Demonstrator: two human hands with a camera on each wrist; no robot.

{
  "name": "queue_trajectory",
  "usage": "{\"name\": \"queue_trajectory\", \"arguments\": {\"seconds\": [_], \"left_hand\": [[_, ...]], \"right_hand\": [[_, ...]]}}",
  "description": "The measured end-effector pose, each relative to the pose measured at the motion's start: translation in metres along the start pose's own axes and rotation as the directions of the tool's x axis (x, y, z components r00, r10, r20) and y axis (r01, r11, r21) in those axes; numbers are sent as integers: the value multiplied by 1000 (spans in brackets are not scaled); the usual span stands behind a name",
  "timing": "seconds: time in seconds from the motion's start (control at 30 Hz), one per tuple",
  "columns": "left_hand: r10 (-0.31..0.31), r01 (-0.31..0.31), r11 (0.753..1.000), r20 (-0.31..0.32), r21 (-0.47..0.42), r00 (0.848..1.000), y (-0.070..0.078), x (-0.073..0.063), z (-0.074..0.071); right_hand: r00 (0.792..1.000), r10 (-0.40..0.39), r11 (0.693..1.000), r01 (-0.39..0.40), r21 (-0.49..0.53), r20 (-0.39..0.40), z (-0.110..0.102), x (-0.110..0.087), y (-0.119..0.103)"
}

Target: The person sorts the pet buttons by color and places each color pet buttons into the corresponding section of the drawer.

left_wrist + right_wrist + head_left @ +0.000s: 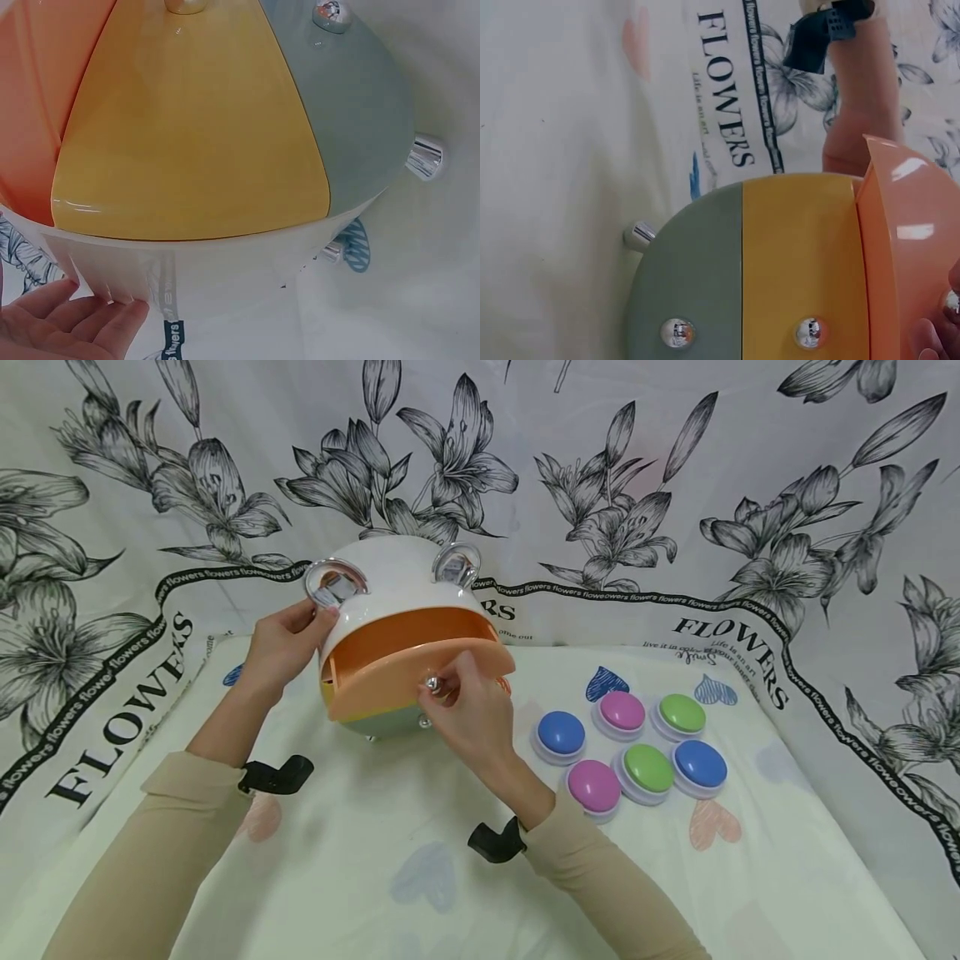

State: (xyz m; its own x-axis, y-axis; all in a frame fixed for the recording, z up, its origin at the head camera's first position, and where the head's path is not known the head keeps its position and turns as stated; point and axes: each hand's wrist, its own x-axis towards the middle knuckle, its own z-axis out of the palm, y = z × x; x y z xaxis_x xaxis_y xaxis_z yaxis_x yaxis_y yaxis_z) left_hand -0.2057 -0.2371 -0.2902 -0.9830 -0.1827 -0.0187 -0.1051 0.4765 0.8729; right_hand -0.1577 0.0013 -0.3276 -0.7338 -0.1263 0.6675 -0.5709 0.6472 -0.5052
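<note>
A rounded white drawer box [405,560] with two silver ring-shaped ears stands on the cloth. Its top orange drawer [382,677] is pulled partway out. The yellow drawer [195,135] and the green drawer [697,262] below it are closed, each with a silver knob. With thumb and fingers my right hand [476,714] pinches the silver knob [432,683] on the orange drawer's front. My left hand [281,647] rests its fingertips against the box's white side, just under the left ear [335,582]; the left wrist view shows those fingers [112,322] fairly straight.
To the right of the box, several round push buttons with clear bases lie grouped: a blue one [561,732], a pink one [622,711] and a green one [648,768] among them. A flower-printed cloth [525,560] hangs behind. Short silver feet [639,235] hold up the box.
</note>
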Motion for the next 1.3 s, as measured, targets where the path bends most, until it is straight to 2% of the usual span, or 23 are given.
{"name": "queue_trajectory", "arguments": {"seconds": [0.53, 0.9, 1.3], "left_hand": [[5, -5, 1000, -2, -6, 1000, 0, 1, 0], [2, -2, 1000, -6, -9, 1000, -1, 2, 0], [5, -5, 1000, -3, -19, 1000, 0, 3, -1]], "right_hand": [[999, -48, 999, 47, -13, -15, -12, -19, -3], [998, -63, 997, 63, -37, 14, -20, -28, -6], [997, -76, 997, 77, -16, 30, -27, -39, -8]]}}
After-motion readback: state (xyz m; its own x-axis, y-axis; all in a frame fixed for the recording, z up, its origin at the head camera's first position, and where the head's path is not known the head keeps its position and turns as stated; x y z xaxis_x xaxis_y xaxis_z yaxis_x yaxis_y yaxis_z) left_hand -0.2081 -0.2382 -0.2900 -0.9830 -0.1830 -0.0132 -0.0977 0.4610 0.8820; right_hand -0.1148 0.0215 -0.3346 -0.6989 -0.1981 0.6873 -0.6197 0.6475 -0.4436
